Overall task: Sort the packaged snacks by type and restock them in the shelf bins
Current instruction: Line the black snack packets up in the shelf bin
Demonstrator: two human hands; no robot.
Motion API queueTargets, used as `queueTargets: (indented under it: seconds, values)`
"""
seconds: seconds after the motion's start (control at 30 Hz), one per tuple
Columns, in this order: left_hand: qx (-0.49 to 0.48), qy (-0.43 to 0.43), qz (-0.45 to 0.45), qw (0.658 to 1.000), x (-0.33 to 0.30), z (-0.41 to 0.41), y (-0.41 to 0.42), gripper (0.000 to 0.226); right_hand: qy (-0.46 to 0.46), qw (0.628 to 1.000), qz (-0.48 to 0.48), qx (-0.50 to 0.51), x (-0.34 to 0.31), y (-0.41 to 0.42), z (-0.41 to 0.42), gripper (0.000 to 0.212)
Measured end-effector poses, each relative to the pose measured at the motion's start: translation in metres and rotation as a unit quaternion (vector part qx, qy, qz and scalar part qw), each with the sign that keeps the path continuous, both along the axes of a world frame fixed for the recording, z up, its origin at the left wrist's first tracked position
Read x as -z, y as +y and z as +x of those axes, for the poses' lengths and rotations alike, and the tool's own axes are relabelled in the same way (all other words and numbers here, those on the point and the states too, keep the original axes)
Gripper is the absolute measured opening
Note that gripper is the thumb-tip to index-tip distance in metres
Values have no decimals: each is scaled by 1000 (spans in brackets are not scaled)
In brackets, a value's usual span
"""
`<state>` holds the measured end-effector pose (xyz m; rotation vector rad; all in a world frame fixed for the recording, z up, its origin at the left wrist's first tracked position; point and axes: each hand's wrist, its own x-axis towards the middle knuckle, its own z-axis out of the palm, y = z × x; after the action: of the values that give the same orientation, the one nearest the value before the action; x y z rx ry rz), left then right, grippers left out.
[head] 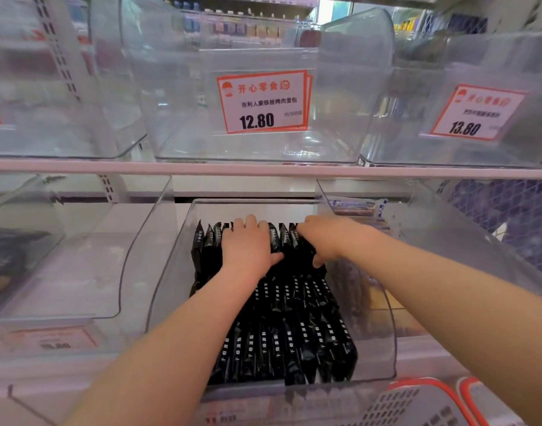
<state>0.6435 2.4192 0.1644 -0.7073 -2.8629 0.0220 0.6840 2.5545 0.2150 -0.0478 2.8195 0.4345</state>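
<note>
Black snack packets (294, 318) stand on edge in tight rows inside the clear middle bin (383, 327) on the lower shelf. Both hands are pressed on the back row: the left hand (248, 245) lies flat with fingers spread, the right hand (328, 241) curls its fingers over the packet tops, gripping nothing that I can make out. It looks like the tidying step, squaring the rows. Next would likely be fetching more stock. Overhead, the upper bin with the 12.80 price tag (263, 101) sits close, cramping the reach. An orange-rimmed basket (417, 404) waits below right.
</note>
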Motion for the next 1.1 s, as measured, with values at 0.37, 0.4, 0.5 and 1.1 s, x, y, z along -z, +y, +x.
queueTargets:
  seconds: [0.37,0.4,0.5,1.1]
  values:
    - [49,-113,-56,991,-29,-5,-27,59,8,999,-52,-10,8,-24,-7,73]
    - [44,-132,-59,989,-32,-8,-32,59,21,997,-70,-15,11,-28,-6,73]
    - [28,-188,-61,980,-38,-19,-46,63,60,997,-35,-41,20,-38,-10,66]
    - [66,-121,-163,977,-44,-35,-61,57,189,971,-80,-125,40,-66,-17,55]
